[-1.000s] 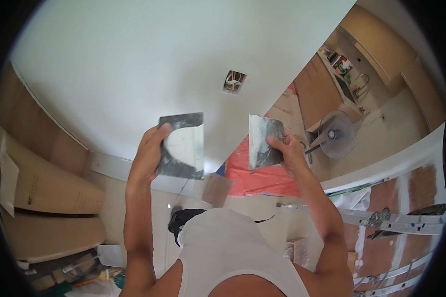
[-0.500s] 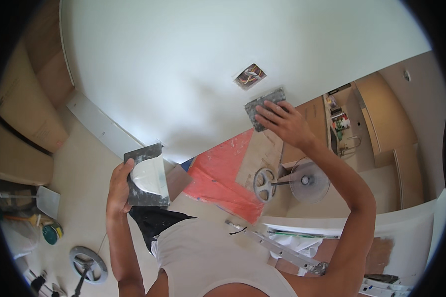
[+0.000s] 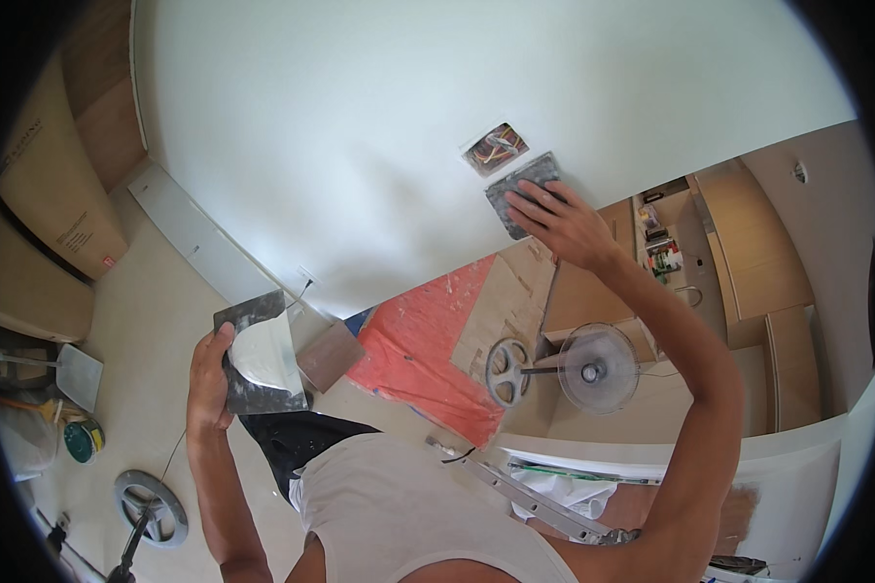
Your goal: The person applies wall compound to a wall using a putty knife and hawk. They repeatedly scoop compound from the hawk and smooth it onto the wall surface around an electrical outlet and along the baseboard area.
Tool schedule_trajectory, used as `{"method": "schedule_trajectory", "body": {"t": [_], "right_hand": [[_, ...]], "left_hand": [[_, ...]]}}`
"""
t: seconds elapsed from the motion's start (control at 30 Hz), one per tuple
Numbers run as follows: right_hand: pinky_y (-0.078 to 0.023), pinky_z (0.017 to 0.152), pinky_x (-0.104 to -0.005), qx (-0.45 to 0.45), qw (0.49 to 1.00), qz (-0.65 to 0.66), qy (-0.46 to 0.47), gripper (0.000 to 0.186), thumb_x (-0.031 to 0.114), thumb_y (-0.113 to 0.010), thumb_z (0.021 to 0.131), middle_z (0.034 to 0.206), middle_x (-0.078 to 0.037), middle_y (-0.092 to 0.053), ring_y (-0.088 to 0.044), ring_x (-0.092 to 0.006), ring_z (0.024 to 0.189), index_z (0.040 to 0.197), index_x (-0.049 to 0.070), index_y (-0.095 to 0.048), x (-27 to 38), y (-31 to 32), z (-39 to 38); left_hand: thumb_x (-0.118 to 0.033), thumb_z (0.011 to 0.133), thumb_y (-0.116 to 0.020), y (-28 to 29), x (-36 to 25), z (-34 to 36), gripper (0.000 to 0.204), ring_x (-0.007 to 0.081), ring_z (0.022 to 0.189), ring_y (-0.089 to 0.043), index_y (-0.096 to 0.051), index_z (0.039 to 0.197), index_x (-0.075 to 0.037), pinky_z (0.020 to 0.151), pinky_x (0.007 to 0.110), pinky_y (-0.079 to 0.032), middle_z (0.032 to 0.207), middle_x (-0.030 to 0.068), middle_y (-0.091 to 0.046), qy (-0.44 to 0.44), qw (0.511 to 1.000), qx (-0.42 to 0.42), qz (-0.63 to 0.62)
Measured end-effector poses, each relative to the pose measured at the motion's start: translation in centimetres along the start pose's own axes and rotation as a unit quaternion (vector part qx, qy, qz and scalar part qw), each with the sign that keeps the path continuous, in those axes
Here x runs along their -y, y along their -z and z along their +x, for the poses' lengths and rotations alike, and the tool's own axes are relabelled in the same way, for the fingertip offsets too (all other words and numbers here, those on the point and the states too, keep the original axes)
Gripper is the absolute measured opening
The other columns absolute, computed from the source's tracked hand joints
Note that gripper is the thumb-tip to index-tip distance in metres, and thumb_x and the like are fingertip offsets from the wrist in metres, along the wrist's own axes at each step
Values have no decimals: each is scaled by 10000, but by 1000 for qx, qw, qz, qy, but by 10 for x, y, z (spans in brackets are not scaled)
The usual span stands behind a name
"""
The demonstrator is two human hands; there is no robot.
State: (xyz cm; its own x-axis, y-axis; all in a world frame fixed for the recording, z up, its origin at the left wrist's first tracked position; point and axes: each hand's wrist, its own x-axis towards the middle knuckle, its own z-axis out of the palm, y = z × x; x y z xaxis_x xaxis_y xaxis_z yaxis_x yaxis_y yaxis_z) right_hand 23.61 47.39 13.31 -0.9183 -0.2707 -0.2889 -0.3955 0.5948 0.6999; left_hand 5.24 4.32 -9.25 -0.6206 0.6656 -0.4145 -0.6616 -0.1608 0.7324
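Note:
My left hand (image 3: 210, 374) is closed on a dark, wide filling blade (image 3: 238, 311) carrying a smooth mound of white paste (image 3: 261, 353), held low at the left. My right hand (image 3: 554, 219) grips a second, smeared grey blade (image 3: 501, 194), fingers spread over its back, laid at the white wall (image 3: 311, 107) just below a square cut-out with bundled wires (image 3: 495, 149). That blade's front edge is near the opening's lower rim; whether it touches the wall is hard to tell.
Red sheeting (image 3: 418, 340) covers floor below the wall's edge. A standing fan (image 3: 596, 369), kitchen cabinets (image 3: 744, 253) and a metal ladder (image 3: 540, 500) are at right. Tall cardboard boxes (image 3: 53, 185), a dustpan (image 3: 76, 374) and a green tub (image 3: 84, 440) sit at left.
My right hand has turned its blade over and raised it to just under the wall opening, edging upward lately. My left hand has moved lower and leftward with its blade. The view has rotated.

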Motion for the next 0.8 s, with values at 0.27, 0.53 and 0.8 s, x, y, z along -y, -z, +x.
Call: {"method": "schedule_trajectory", "body": {"t": [0.27,0.53,0.8], "right_hand": [[-323,1114,-401,-1,1000,-8,0,421,194,-542,877,1459,5,-471,-397,-197,1374,1294,147,-577,-4,-7,2],[-316,1112,-388,-18,1000,-2,5,423,163,-549,849,1421,0,-512,-422,-201,1348,1265,133,-616,-7,-9,5],[-312,1115,-377,-9,1000,-13,10,436,166,-539,855,1428,16,-504,-414,-183,1349,1286,143,-601,-11,-16,5]], "left_hand": [[-318,989,-513,-2,6,-1,370,147,756,-672,-614,1086,25,693,278,-544,907,87,-678,3,1000,-11,4],[-307,991,-508,-2,5,-3,367,150,764,-676,-605,1096,31,700,279,-552,925,94,-679,1,1000,-7,-8],[-311,990,-510,-4,3,-2,365,142,729,-676,-607,1087,28,649,263,-552,895,86,-676,4,1000,-9,4]]}}
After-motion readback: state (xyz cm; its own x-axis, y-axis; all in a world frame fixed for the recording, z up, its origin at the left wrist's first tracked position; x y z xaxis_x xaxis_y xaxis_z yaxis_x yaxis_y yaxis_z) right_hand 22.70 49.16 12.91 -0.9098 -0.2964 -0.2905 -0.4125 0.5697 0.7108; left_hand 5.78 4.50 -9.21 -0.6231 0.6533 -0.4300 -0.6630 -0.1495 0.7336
